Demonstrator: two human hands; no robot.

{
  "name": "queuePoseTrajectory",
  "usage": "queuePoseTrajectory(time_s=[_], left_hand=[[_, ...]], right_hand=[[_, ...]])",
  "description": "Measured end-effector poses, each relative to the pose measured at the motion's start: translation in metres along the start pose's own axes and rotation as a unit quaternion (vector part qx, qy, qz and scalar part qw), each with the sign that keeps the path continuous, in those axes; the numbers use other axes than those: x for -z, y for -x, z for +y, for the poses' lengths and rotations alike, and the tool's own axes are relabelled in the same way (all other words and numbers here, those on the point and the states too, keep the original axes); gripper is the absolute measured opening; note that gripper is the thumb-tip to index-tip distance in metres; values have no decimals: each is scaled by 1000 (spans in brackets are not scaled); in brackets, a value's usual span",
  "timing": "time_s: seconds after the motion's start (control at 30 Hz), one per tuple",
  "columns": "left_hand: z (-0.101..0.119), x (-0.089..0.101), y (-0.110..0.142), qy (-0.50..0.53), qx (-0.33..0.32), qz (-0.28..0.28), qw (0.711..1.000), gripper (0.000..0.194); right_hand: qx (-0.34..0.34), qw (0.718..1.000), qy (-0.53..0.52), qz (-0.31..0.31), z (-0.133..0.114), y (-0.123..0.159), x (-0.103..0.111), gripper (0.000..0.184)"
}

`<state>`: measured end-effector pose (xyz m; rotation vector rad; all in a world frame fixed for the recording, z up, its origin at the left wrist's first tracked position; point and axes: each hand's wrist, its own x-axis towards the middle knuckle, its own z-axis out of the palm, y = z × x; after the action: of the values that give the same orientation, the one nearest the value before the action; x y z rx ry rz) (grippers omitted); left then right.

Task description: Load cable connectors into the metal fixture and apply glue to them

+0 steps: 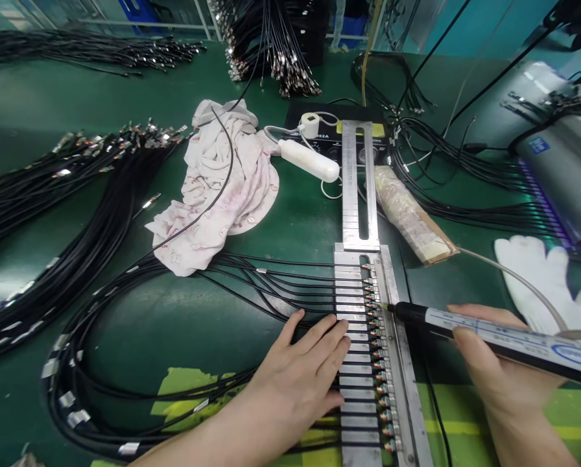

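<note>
Pen-shaped tool [504, 337], one, with a black front end and a white label bearing blue marks. Location: right side, above the surface [310, 227], its tip pointing left at the row of connectors; whether it touches them cannot be told.

Right hand [509, 383]: grip closed round the tool's body, thumb on the near side.

Metal jig [412, 415], long, set lengthwise on the surface, carrying black cables [290, 279] side by side, their small connectors [382, 373] lined up along its right part.

Left hand [305, 363]: grip loose, fingers spread and laid palm down over the cables at the jig's left edge, nothing clasped.

Slotted metal plate [350, 194], at the far end of the jig.

Taped block [412, 217], just right of the plate.

White cylindrical device [310, 161], left of the plate, near a black box [300, 123].

Crumpled pale cloth [222, 175], patterned, lying left of that device, one dark cable passing over it.

White glove [533, 279], beyond the right hand.

Cable bundles [130, 181], black, with bright ends, at left.

Grey machine [567, 175], at far right, violet light along its lower edge.
</note>
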<state>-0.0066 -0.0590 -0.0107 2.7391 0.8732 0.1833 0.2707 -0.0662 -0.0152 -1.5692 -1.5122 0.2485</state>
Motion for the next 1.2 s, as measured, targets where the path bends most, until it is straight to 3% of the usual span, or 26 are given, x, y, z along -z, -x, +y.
queuePoseTrajectory(time_s=[1.2], left_hand=[[0, 1, 0, 3, 2, -7, 1000, 50]], right_hand=[[-7, 1000, -21, 11, 1, 1, -1, 14]])
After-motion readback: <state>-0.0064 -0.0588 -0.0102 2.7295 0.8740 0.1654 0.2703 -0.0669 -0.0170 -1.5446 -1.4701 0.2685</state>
